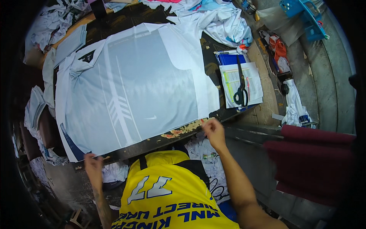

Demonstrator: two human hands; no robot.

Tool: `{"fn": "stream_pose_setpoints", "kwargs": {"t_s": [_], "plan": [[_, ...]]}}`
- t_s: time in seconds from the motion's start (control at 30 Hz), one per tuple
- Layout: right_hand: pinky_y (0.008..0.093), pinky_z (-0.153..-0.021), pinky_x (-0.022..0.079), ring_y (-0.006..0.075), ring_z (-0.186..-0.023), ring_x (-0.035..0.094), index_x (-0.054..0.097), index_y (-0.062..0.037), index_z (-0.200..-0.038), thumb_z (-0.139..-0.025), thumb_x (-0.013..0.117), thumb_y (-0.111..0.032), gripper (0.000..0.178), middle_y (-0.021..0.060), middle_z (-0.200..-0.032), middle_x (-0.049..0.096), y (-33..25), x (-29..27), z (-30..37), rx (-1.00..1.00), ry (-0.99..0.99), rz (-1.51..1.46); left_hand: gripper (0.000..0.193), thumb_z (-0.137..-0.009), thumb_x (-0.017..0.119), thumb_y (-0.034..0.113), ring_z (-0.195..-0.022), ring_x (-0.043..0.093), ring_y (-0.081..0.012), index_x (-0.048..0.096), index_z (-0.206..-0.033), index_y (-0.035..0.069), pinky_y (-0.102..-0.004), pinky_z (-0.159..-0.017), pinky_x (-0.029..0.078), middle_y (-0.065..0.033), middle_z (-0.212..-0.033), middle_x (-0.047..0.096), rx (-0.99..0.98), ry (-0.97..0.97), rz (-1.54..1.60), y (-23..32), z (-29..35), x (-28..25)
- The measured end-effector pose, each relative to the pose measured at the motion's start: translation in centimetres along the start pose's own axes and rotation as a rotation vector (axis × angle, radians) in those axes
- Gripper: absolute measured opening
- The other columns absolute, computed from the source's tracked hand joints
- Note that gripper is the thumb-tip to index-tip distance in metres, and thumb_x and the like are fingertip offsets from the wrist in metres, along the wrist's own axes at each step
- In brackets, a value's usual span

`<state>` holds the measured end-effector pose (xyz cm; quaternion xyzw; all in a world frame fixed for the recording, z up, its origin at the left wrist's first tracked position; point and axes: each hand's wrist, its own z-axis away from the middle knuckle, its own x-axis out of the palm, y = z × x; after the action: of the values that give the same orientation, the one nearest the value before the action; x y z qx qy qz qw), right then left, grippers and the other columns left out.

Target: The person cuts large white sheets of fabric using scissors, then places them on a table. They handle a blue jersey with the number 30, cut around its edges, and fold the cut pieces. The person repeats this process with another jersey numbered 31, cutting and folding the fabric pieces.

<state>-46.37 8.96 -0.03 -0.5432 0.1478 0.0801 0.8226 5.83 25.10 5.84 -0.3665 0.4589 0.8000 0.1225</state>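
Note:
A large pale grey cloth panel (160,95) with white lines, chevrons and a white border lies flat on the dark table. At its near left corner is a navy patch (78,148). My left hand (93,165) is closed at that corner, fingertips pinching the panel's edge. My right hand (214,132) is curled at the near right corner, thumb and fingers pressed together on the edge there. A smaller folded part with a black label (87,56) lies over the panel's far left. Black-handled scissors (241,86) rest on papers (254,80) to the right.
White and coloured cloth (225,24) is heaped at the far right of the table (127,153), whose near edge is worn. Cloth stacks (36,103) stand at the left. Maroon cloth (305,164) hangs at the right. A blue plastic basket (305,19) sits at upper right.

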Motion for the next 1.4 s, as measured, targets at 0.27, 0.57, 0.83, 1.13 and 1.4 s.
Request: {"fn": "stream_pose_setpoints", "kwargs": {"t_s": [0.27, 0.57, 0.83, 1.13, 1.4], "plan": [[0.0350, -0.105, 0.048, 0.0190, -0.116, 0.063, 0.073, -0.0064, -0.128, -0.094, 0.086, -0.044, 0.052, 0.0060, -0.115, 0.071, 0.7, -1.7, 8.2, 0.288, -0.944, 0.170, 0.027, -0.093, 0.078, -0.001, -0.095, 0.068, -0.0177, 0.075, -0.119, 0.003, -0.0301, -0.085, 0.055, -0.0074, -0.105, 0.070, -0.076, -0.575, 0.433, 5.8, 9.6, 1.3], [0.0359, -0.102, 0.048, 0.0181, -0.113, 0.061, 0.065, -0.0093, -0.118, -0.088, 0.092, -0.039, 0.050, 0.0028, -0.113, 0.066, -0.8, -2.7, 10.2, 0.374, -0.932, 0.192, 0.029, -0.093, 0.079, 0.005, -0.095, 0.072, -0.0298, 0.076, -0.121, 0.001, -0.0350, -0.083, 0.057, -0.0161, -0.108, 0.070, 0.218, -0.595, 0.004, 7.1, 8.4, 1.3], [0.0377, -0.109, 0.049, 0.0271, -0.125, 0.066, 0.072, -0.0027, -0.129, -0.097, 0.082, -0.023, 0.039, 0.0132, -0.128, 0.072, -9.5, 5.4, 8.7, -0.188, -0.957, 0.221, 0.027, -0.094, 0.081, 0.011, -0.118, 0.070, -0.0281, 0.078, -0.118, 0.000, -0.0392, -0.105, 0.052, -0.0151, -0.123, 0.074, 0.246, -0.711, 0.254, 11.2, 8.4, 0.8], [0.0358, -0.099, 0.053, 0.0274, -0.113, 0.071, 0.078, -0.0024, -0.123, -0.100, 0.074, -0.008, 0.025, 0.0117, -0.120, 0.075, -11.2, 4.0, 10.0, -0.262, -1.234, 0.208, 0.011, -0.098, 0.078, 0.013, -0.104, 0.073, -0.0193, 0.077, -0.100, 0.002, -0.0364, -0.092, 0.056, -0.0087, -0.106, 0.080, -0.042, -0.698, 0.725, 13.1, 11.5, -1.0], [0.0326, -0.080, 0.057, 0.0179, -0.083, 0.072, 0.077, -0.0016, -0.116, -0.098, 0.079, -0.016, 0.023, 0.0095, -0.098, 0.079, -7.3, 3.2, 7.1, -0.105, -1.088, 0.369, 0.034, -0.096, 0.080, 0.015, -0.106, 0.072, -0.0188, 0.072, -0.127, 0.005, -0.0315, -0.085, 0.056, -0.0098, -0.112, 0.075, 0.049, -0.635, 0.313, 5.5, 10.3, 3.9]]}}
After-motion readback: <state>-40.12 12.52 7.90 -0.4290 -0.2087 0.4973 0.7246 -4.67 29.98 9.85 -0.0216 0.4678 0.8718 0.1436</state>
